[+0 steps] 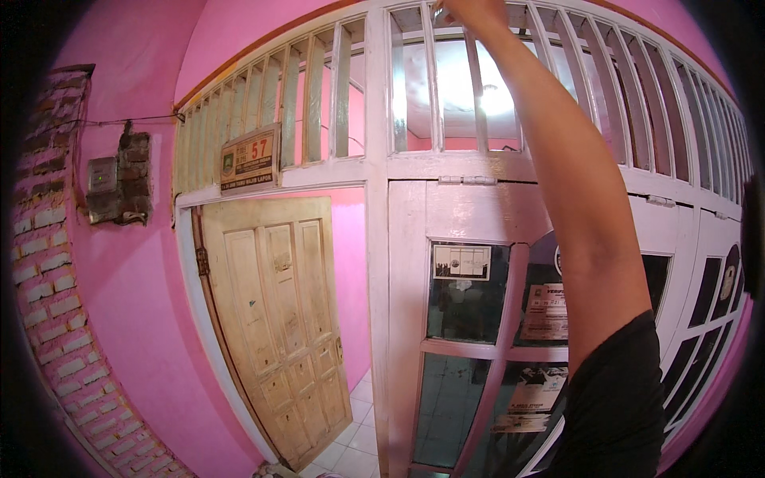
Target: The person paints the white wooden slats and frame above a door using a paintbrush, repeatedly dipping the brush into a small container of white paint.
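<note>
My right arm, in a black sleeve (612, 398), reaches up across the view from the lower right. At the top edge, my right hand (474, 11) is at the upper part of the upright wooden slats (431, 76) over the doors. Its fingers are bent together at a slat, partly cut off by the picture's edge. A small pale bit shows at the fingertips, too little to name. My left hand is out of view.
A worn cream wooden door (283, 271) stands ajar at the left. Glass-paned pink doors (470, 354) with hinges and stickers are in front of me. A number plate (250, 161) hangs below the slats. An electric meter (102, 175) and brickwork (48, 263) are on the left pink wall.
</note>
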The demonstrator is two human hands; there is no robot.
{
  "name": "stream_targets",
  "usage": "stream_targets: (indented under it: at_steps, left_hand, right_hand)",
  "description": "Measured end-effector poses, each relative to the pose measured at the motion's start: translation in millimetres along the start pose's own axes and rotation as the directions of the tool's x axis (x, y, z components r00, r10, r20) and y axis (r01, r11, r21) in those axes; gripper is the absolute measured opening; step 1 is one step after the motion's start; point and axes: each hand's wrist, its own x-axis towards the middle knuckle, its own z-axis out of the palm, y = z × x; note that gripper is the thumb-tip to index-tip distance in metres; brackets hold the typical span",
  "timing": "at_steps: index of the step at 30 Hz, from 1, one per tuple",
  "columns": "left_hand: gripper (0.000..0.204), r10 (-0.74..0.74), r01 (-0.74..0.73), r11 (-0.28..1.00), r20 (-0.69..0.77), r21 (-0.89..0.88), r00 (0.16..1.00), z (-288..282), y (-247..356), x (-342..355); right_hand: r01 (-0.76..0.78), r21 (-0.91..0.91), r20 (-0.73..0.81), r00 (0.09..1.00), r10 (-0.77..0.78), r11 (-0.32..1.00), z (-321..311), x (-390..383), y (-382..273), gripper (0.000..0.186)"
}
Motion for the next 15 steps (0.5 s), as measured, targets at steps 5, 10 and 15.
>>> stream_targets:
  at_steps: [5, 10, 15]
  left_hand:
    - [0.053, 0.051, -0.049, 0.994, -0.020, 0.100, 0.998, -2.1, -10.2, -3.4]
    - [0.054, -0.023, 0.024, 0.991, -0.014, 0.128, 1.000, -4.9, -10.5, -9.3]
    - [0.051, -0.014, 0.013, 0.999, 0.007, 0.045, 1.000, -4.8, 6.5, -5.4]
  right_hand:
    - [0.129, 0.012, -0.337, 0.934, -0.117, 0.992, -3.9, 4.8, -19.7, 0.036]
    - [0.077, -0.048, -0.076, 0.994, -0.080, 0.996, 24.2, -16.3, -37.0, 0.033]
    - [0.152, -0.081, 0.022, 0.988, -0.151, 0.985, 51.4, -25.5, -20.1, 0.028]
